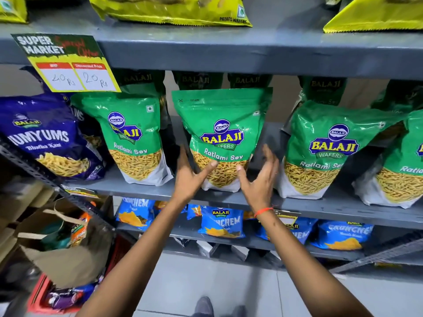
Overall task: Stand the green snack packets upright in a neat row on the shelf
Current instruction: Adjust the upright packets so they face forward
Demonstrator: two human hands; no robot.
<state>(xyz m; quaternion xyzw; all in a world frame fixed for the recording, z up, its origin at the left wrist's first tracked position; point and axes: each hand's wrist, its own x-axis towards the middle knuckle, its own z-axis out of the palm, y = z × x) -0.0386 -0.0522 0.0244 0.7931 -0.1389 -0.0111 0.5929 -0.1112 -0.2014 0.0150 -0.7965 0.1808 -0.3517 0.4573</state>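
As two hands (225,179) steady one, four green packets (223,138) upright.

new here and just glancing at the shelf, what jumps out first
The middle green Balaji Ratlami Sev packet stands out on the grey shelf, upright, with the left hand and right hand cupping its lower sides, thumbs on its front. At upper left a yellow special-offer price tag reads 40 Rs and 20 Rs, above a purple Yumyums packet.
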